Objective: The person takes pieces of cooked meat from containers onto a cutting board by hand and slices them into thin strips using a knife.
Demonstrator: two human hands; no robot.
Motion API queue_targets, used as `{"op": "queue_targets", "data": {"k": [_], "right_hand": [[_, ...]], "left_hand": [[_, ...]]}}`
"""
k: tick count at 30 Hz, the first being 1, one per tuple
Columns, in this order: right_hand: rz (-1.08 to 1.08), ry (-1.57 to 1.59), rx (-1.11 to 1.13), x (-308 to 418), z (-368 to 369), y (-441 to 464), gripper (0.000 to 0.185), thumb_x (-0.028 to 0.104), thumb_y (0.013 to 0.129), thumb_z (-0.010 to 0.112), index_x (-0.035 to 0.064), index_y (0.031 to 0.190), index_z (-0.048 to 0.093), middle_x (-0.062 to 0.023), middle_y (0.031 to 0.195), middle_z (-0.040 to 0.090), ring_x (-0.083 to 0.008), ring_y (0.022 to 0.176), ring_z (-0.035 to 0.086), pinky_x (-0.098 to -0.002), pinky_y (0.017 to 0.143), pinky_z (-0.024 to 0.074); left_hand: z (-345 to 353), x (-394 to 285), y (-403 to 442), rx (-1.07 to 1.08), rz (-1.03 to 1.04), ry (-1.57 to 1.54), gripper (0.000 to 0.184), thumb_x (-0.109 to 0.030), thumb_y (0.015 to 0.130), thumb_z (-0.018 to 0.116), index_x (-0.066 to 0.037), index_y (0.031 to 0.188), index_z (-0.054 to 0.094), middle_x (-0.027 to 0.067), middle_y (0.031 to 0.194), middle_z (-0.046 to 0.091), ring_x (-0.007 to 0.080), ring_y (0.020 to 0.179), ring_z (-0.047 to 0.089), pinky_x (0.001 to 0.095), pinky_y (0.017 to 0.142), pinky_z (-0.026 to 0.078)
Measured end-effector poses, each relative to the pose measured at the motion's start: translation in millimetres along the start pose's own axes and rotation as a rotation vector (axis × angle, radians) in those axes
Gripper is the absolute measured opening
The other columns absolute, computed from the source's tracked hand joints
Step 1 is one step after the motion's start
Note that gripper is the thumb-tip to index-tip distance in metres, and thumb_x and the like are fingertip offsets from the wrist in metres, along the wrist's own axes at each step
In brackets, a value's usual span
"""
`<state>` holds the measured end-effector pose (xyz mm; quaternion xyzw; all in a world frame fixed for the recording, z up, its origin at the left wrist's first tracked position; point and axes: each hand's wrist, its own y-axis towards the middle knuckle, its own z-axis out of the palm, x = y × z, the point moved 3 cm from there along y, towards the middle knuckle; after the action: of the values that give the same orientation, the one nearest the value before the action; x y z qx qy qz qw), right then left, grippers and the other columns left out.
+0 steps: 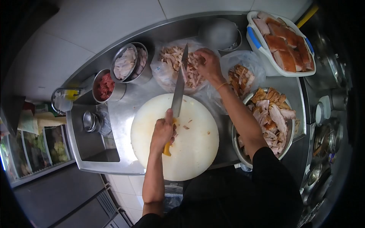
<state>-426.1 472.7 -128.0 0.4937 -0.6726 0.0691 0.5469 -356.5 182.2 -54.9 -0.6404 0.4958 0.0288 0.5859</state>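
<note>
Steel counter (123, 121); knife (178, 91) partly hides probably cooked meat (172, 57).

Metal counter (123, 118) with board (194, 144), bowls (118, 92), bags (156, 71)

From here the round board (152, 125) is showing creamy white, flecked with brown crumbs, and the knife (178, 95) is gleaming silver-grey above a yellow handle (166, 149). The raw mince (105, 86) is glowing deep red. Over there, the slabs of meat (287, 53) are wearing orange-brown tops and pale pink sides, their white tub (311, 73) flashing blue handles (254, 37), while the sleeves (272, 163) are staying plain black.
</note>
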Motion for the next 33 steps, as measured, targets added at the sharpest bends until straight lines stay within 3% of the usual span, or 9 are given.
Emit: {"op": "queue_targets", "data": {"k": [3, 6, 9, 12, 19, 23, 28, 31, 33], "right_hand": [[-0.230, -0.244, -0.110, 5, -17, 7, 0.019, -0.001, 0.081, 0.063, 0.0038, 0.095, 0.074, -0.0158, 0.105, 0.070, -0.0358, 0.100, 0.065, -0.0425, 0.086, 0.0542], [-0.104, -0.311, 0.037, 11, -25, 10, 0.015, 0.000, 0.081, 0.064, 0.0042, 0.092, 0.074, -0.0143, 0.100, 0.071, -0.0353, 0.094, 0.066, -0.0429, 0.081, 0.0543], [-0.089, -0.047, 0.426, 27, -24, 1, 0.012, 0.001, 0.081, 0.066, 0.0044, 0.089, 0.073, -0.0131, 0.093, 0.071, -0.0351, 0.086, 0.068, -0.0432, 0.077, 0.0542], [-0.151, 0.033, 0.459, 36, -11, -19, 0.008, 0.006, 0.083, 0.071, 0.0039, 0.090, 0.072, -0.0116, 0.088, 0.071, -0.0311, 0.079, 0.068, -0.0405, 0.073, 0.0542], [0.123, 0.427, 0.192, 34, 35, -24, 0.019, 0.011, 0.084, 0.080, 0.0044, 0.097, 0.069, -0.0116, 0.092, 0.071, -0.0243, 0.078, 0.069, -0.0355, 0.071, 0.0546], [-0.238, -0.350, 0.027, 9, 25, -22, 0.011, 0.005, 0.082, 0.072, 0.0030, 0.092, 0.068, -0.0136, 0.092, 0.070, -0.0329, 0.088, 0.068, -0.0433, 0.079, 0.0551], [-0.029, 0.050, 0.379, 97, -5, -42, 0.017, 0.000, 0.088, 0.066, 0.0024, 0.104, 0.071, -0.0160, 0.115, 0.067, -0.0354, 0.116, 0.062, -0.0434, 0.098, 0.0508], [-0.290, 0.053, 0.511, 99, 16, -117, 0.035, 0.011, 0.088, 0.071, 0.0036, 0.122, 0.067, -0.0184, 0.128, 0.064, -0.0367, 0.127, 0.057, -0.0453, 0.109, 0.0458], [-0.348, -0.029, 0.612, 105, 30, -165, 0.056, 0.023, 0.092, 0.071, 0.0048, 0.143, 0.054, -0.0207, 0.149, 0.049, -0.0385, 0.143, 0.043, -0.0478, 0.120, 0.0350]], "left_hand": [[-7, 2, -4, -0.061, -0.003, 0.023, 0.074, -0.063, 0.105, 0.042, 0.001, 0.070, 0.055, 0.0054, 0.054, 0.049, 0.0149, 0.038, 0.044, 0.0308, 0.038, 0.037], [-16, 9, -6, -0.097, 0.012, 0.008, 0.075, -0.065, 0.104, 0.041, 0.000, 0.069, 0.055, 0.0047, 0.050, 0.048, 0.0143, 0.035, 0.043, 0.0302, 0.037, 0.036], [-24, 9, -11, -0.150, 0.016, 0.065, 0.076, -0.066, 0.104, 0.041, 0.000, 0.067, 0.054, 0.0041, 0.050, 0.047, 0.0136, 0.035, 0.042, 0.0297, 0.036, 0.035], [-26, 13, -7, -0.112, 0.017, 0.047, 0.076, -0.067, 0.103, 0.041, -0.001, 0.066, 0.053, 0.0029, 0.050, 0.045, 0.0128, 0.036, 0.040, 0.0293, 0.036, 0.035], [-8, -7, -1, 0.025, 0.016, -0.088, 0.073, -0.070, 0.101, 0.045, -0.003, 0.072, 0.054, 0.0020, 0.055, 0.047, 0.0125, 0.040, 0.044, 0.0288, 0.037, 0.037], [-21, 0, -14, -0.064, 0.083, -0.101, 0.073, -0.069, 0.101, 0.044, -0.003, 0.072, 0.054, 0.0016, 0.054, 0.047, 0.0125, 0.040, 0.044, 0.0286, 0.038, 0.037], [-70, 49, -69, -0.216, 0.068, -0.165, 0.074, -0.069, 0.103, 0.041, -0.003, 0.072, 0.055, 0.0018, 0.052, 0.047, 0.0111, 0.038, 0.041, 0.0273, 0.036, 0.033], [-92, 89, -104, -0.283, 0.040, -0.194, 0.076, -0.070, 0.102, 0.037, -0.003, 0.072, 0.056, 0.0027, 0.051, 0.047, 0.0116, 0.037, 0.043, 0.0265, 0.036, 0.033], [-100, 123, -122, -0.327, 0.013, -0.217, 0.077, -0.071, 0.102, 0.036, -0.003, 0.072, 0.056, 0.0033, 0.050, 0.047, 0.0120, 0.037, 0.044, 0.0266, 0.036, 0.034]]}}
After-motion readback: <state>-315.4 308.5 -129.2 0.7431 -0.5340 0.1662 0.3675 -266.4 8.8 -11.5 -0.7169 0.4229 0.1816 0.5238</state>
